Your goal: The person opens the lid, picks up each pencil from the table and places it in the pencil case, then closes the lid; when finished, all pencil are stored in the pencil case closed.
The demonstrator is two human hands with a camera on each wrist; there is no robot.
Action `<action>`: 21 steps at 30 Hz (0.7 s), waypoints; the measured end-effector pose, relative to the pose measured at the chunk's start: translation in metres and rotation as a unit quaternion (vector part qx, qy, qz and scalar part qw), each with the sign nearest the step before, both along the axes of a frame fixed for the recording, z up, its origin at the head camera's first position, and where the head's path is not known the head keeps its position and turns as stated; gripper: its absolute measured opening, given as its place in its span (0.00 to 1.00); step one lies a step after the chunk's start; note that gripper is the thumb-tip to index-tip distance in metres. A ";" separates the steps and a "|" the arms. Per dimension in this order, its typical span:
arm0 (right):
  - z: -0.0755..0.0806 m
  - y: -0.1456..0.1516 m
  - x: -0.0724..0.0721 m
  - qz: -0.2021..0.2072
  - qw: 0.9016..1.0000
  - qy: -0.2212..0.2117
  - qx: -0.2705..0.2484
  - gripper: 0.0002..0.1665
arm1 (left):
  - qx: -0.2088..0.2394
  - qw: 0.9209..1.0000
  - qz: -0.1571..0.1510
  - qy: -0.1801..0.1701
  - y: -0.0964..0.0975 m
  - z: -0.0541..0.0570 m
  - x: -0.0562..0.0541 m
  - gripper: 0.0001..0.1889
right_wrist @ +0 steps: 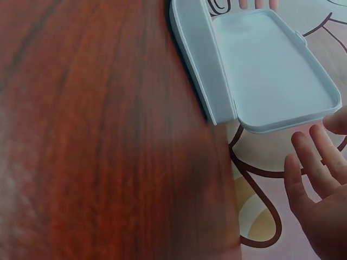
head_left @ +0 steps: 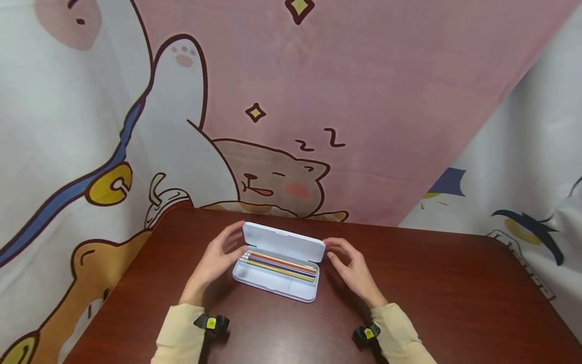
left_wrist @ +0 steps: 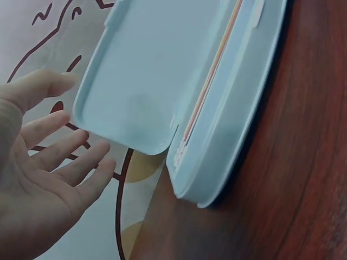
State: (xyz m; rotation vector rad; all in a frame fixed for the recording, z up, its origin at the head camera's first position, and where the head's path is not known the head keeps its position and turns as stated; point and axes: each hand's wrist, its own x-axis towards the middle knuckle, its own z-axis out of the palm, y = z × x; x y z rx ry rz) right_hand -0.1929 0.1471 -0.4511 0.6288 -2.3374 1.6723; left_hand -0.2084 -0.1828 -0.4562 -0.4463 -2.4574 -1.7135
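Observation:
A pale blue-white pencil case [head_left: 275,289] lies on the table with its lid [head_left: 284,243] raised at the back. Several pencils [head_left: 281,267] with red, dark and yellow barrels lie side by side in its rear compartment. My left hand [head_left: 217,259] is at the left end of the lid, fingers spread and loosely bent; the left wrist view shows the fingertips [left_wrist: 102,145] right by the lid's corner. On the opposite end, my right hand [head_left: 353,270] has its fingers relaxed, and in the right wrist view its thumb [right_wrist: 336,120] meets the lid's corner. Neither hand grips anything.
The brown wooden table [head_left: 454,298] extends widely to the right of the case. Behind its far edge hangs a pink and white cartoon cloth [head_left: 386,101]. A small divider splits the front part of the case. Both wrists wear black straps [head_left: 220,324].

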 end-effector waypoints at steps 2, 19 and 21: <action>-0.001 0.000 0.002 -0.006 1.000 0.011 0.010 0.17 | 0.007 1.000 0.000 0.005 0.003 0.001 -0.001 0.32; -0.003 -0.010 0.011 0.036 0.992 0.079 0.091 0.13 | 0.064 0.998 0.020 0.018 0.001 -0.008 0.001 0.21; -0.001 -0.010 0.012 0.034 0.993 0.075 0.090 0.13 | 0.068 0.997 0.027 0.013 -0.001 -0.008 0.003 0.19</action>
